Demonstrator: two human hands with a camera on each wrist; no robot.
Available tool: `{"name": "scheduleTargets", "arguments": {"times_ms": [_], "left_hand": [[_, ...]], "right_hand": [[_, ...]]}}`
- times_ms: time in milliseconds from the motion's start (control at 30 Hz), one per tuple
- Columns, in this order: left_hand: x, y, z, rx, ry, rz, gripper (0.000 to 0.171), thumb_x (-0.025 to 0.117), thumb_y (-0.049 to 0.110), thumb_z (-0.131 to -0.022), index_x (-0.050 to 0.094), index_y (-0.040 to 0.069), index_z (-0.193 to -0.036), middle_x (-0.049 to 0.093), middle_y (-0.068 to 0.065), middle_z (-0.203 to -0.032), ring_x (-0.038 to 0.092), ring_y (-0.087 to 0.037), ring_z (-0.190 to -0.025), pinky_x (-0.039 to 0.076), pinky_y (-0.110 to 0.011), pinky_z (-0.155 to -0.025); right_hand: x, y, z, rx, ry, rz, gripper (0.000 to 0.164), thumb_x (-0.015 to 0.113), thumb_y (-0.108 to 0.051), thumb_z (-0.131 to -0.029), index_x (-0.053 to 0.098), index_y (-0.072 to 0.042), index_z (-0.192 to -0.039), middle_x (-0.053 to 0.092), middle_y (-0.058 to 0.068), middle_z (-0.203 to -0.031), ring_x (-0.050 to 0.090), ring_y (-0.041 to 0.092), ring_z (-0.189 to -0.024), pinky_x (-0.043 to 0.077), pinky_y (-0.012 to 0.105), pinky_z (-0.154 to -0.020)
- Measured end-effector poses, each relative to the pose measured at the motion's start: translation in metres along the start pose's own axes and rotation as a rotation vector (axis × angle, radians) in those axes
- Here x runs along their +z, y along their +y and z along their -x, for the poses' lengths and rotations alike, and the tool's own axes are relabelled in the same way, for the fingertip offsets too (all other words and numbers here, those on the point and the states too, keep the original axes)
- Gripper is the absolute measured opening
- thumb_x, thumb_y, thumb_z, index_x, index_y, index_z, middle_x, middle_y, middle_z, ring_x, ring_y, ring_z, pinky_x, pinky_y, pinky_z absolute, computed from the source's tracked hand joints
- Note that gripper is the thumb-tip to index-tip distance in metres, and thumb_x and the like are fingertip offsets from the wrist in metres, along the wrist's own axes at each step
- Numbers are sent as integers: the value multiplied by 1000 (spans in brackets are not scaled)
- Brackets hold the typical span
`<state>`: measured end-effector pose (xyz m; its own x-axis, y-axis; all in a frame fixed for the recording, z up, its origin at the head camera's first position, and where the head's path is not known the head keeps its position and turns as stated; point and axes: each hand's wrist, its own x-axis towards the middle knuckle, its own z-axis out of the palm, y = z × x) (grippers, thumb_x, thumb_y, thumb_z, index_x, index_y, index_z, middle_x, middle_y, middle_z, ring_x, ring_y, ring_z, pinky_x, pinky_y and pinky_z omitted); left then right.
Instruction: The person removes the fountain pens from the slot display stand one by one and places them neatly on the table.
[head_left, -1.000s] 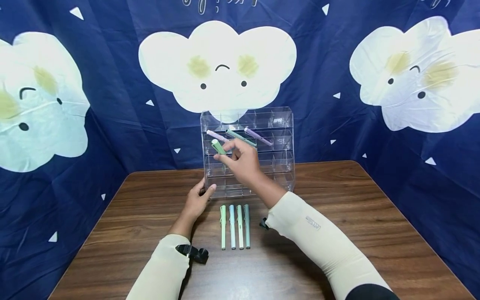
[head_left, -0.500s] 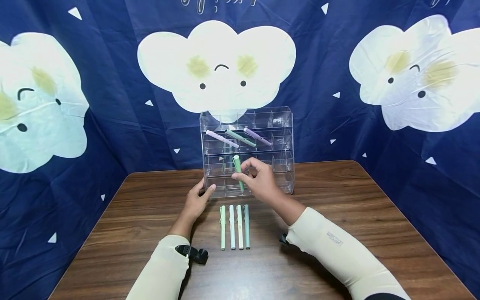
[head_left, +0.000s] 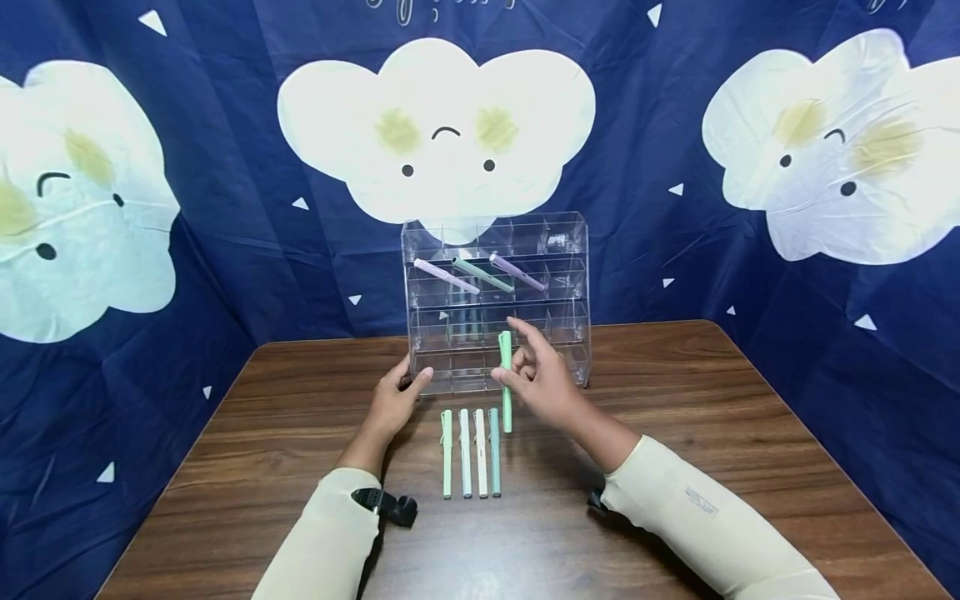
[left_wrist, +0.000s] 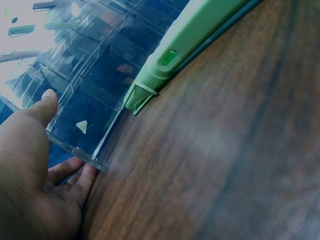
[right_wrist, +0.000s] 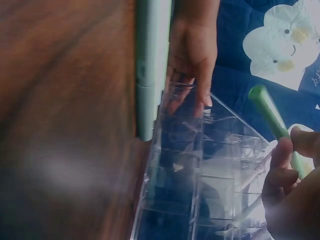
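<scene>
My right hand (head_left: 553,385) pinches a light green pen (head_left: 506,417) upright before the lower right-middle part of a clear acrylic pen rack (head_left: 530,239). In the right wrist view that green pen (right_wrist: 271,114) sits between thumb and fingers. My left hand (head_left: 392,407) grips the rack's lower left corner, thumb at the front and fingers behind, as the left wrist view also shows. A pink pen (head_left: 446,277), a dark green pen (head_left: 482,274) and a purple pen (head_left: 517,272) lie slanted in the rack's second row.
Several capped pens stand side by side in a row on the wooden table (head_left: 300,433), among them a pale green pen (head_left: 447,454) and a teal pen (head_left: 495,454). A blue cloth (head_left: 630,275) with cloud prints hangs behind and at both sides.
My right hand has carried the green pen down and to the right, away from the rack's upper left, and the pen has turned upright. My left hand stays at the corner.
</scene>
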<state>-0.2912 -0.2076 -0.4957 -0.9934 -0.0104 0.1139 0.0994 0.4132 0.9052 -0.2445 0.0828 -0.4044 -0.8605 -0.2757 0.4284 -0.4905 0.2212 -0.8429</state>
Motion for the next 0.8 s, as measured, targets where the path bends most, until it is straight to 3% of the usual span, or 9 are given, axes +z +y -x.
{"name": "scheduleTargets", "arguments": {"times_ms": [200, 367, 600, 700, 800], "left_hand": [[0, 0, 1, -10, -11, 6, 76, 65, 53, -109, 31, 32, -174, 49, -23, -168, 54, -44, -151, 50, -60, -119], [-1, 2, 0, -7, -7, -3, 76, 65, 53, -109, 31, 32, -174, 50, -22, -168, 55, -43, -151, 51, -59, -118], [-1, 3, 0, 3, 2, 3, 74, 66, 50, -109, 33, 31, -173, 54, -24, -164, 58, -43, -148, 52, -59, -116], [-1, 3, 1, -6, -8, 4, 74, 65, 50, -110, 32, 31, -174, 52, -23, -166, 56, -43, -149, 52, -59, -117], [-1, 3, 1, -18, -12, 8, 75, 65, 52, -109, 31, 33, -174, 51, -23, -167, 55, -43, -150, 51, -59, -118]], "right_hand": [[-3, 7, 11, 42, -72, 110, 74, 86, -8, -94, 52, -11, -159, 67, 7, -82, 49, 8, -57, 43, 21, -53], [-3, 7, 16, 172, -137, 116, 78, 90, -6, -88, 52, -10, -156, 68, 6, -80, 57, 13, -53, 47, 21, -49], [-5, 9, 18, 360, -230, 60, 73, 84, 3, -91, 49, -12, -154, 64, 9, -82, 65, 19, -55, 57, 37, -46], [-5, 10, 19, 398, -269, 30, 72, 80, 6, -93, 47, -10, -155, 63, 10, -85, 68, 19, -57, 61, 42, -49], [-5, 12, 21, 409, -299, 10, 73, 78, 9, -94, 45, -9, -156, 64, 12, -87, 69, 19, -60, 62, 38, -49]]}}
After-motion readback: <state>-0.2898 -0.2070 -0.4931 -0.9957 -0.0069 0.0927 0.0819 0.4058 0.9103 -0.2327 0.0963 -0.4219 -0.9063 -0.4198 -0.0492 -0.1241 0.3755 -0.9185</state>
